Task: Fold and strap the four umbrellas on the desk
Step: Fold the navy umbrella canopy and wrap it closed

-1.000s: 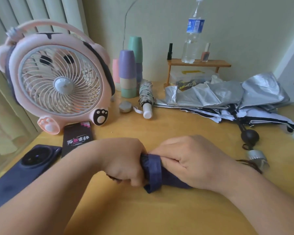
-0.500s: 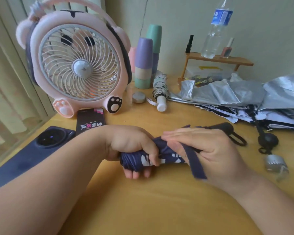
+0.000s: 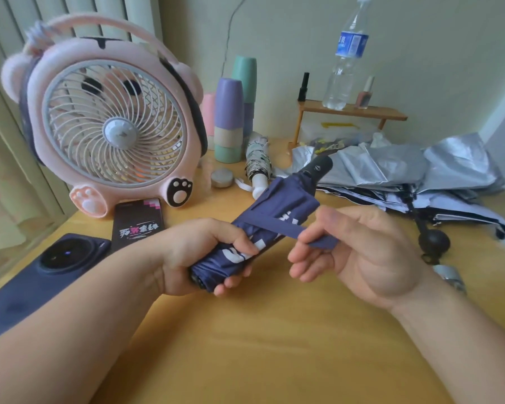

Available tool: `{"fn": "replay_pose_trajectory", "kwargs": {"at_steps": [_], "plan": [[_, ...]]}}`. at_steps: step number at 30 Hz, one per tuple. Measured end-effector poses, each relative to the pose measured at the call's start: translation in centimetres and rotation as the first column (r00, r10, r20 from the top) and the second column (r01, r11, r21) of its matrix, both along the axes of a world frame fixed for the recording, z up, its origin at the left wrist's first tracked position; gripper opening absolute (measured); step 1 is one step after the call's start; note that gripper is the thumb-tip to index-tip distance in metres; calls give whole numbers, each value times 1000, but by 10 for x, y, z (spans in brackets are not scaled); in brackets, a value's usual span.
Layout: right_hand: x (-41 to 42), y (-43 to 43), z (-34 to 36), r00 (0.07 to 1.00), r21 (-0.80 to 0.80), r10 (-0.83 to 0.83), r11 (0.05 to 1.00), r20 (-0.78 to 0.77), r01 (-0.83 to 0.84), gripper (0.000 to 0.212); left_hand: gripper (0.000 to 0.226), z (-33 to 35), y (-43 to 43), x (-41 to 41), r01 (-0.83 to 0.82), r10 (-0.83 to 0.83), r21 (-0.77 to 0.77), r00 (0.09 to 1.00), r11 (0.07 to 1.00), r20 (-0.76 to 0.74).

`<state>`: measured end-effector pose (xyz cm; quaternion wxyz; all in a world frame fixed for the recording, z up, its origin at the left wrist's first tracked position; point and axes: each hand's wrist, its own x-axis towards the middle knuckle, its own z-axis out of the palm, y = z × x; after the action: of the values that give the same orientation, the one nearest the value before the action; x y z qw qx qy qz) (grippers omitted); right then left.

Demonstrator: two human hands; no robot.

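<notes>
Since the earlier frame we have tilted the navy umbrella (image 3: pixel 289 199) up off the tabletop (image 3: pixel 274 345) and drawn its strap (image 3: pixel 274 225) taut. Left hand (image 3: pixel 199 252) grips the rolled canopy's lower end; right hand (image 3: pixel 362 252) pinches the strap, not yet fastened. Right of the fan (image 3: pixel 114 132), one patterned umbrella (image 3: pixel 257 161) lies rolled. Farther right, the silver umbrellas (image 3: pixel 391 167) lie loose, unfolded.

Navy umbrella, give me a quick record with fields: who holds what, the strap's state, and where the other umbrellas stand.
Navy umbrella: folded, tilted, handle pointing away
Left hand: grips the canopy end
Right hand: pinches the strap
Strap state: drawn across the canopy, not yet fastened
Patterned umbrella: folded, lying at the rear centre
Silver umbrellas: unfolded, heaped at the rear right
</notes>
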<state>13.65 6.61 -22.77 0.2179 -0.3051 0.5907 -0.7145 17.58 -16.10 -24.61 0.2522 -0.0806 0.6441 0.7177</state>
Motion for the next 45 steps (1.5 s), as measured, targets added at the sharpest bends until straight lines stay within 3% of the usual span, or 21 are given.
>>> {"fn": "replay_pose_trajectory", "kwargs": {"at_steps": [3,6,10,13,17,21,24,27,29,30,31,32,33,35,36,38,40,42,45], "plan": [[-9,-1,-5,985,130,-170,977,16,167,19,25,0,1,1,-4,7,152,1000,988,-25],[-12,-6,-9,981,186,-195,964,21,187,12,28,1,5,4,69,-50,280,996,958,-76],[-11,-5,-4,990,212,-47,977,136,17,23,25,-2,11,9,326,-268,459,945,827,-188],[-10,0,-6,975,216,67,970,211,-113,17,31,-10,16,7,335,-263,520,942,785,-210],[-13,-7,-21,983,40,107,993,151,-114,29,29,-9,18,2,385,-304,668,922,637,-241],[-13,-10,-21,964,-194,219,963,150,-188,17,35,-12,15,4,356,-308,698,930,621,-201],[-5,-13,-18,931,-260,258,947,258,-190,26,40,-15,23,4,372,-337,735,919,566,-205],[0,-17,-19,936,-270,174,959,306,-90,33,39,-17,29,3,317,-312,759,937,569,-158],[2,-18,-19,944,-282,147,958,297,-61,17,34,-4,37,8,213,-243,698,968,683,-57],[1,-19,-18,947,-291,132,956,292,-44,18,29,2,40,10,94,-104,627,994,773,-21],[0,-19,-18,947,-291,113,956,300,-22,24,27,3,39,10,-108,147,504,988,857,-39],[0,-20,-15,943,-296,94,955,319,5,29,35,4,36,10,-290,353,352,926,890,-130],[-1,-21,-13,938,-298,73,954,338,33,29,41,3,28,7,-352,398,203,876,914,-272],[-2,-22,-10,925,-273,15,957,379,96,27,29,-1,6,1,-383,174,-178,723,907,-669],[0,-21,-7,913,-245,-4,963,407,113,24,26,-3,-6,1,-432,-8,-360,631,827,-776],[3,-21,-3,877,-206,34,976,480,75,10,64,-6,-19,1,-436,-368,-573,469,694,-803],[7,-19,0,827,-172,90,985,555,8,29,80,-1,-6,2,-320,-484,-594,362,738,-797],[12,-17,7,783,-156,120,987,610,-30,29,60,-7,4,5,-204,-408,-495,352,845,-842],[15,-10,15,771,-137,198,980,606,-144,25,38,-6,1,11,-321,-337,-468,387,824,-858]]}}
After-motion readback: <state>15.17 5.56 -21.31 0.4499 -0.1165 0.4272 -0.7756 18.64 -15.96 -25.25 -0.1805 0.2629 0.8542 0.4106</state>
